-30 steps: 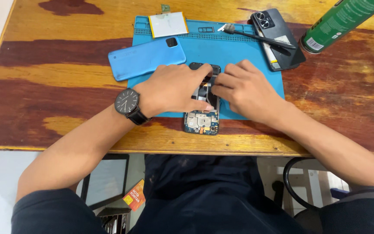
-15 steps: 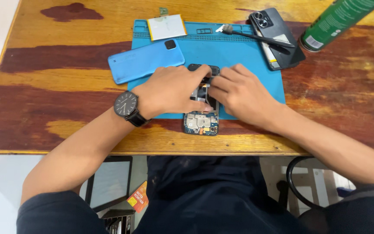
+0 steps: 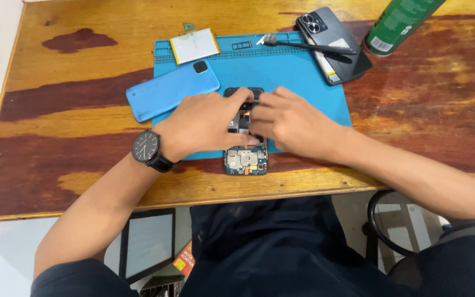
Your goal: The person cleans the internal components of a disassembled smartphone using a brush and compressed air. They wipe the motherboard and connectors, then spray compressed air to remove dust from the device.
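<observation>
Both hands, left hand [image 3: 207,124] and right hand [image 3: 290,122], stay pressed together over the opened phone [image 3: 246,159], fingertips pinching something hidden; only the view has shifted, so work continues.

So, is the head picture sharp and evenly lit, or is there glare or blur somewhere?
Head view: light is soft and even, with only faint shadows under the left hand and right hand; the opened phone and blue mat look sharp; mild sheen on the wooden table; the green can is cut off at the frame edge.
</observation>
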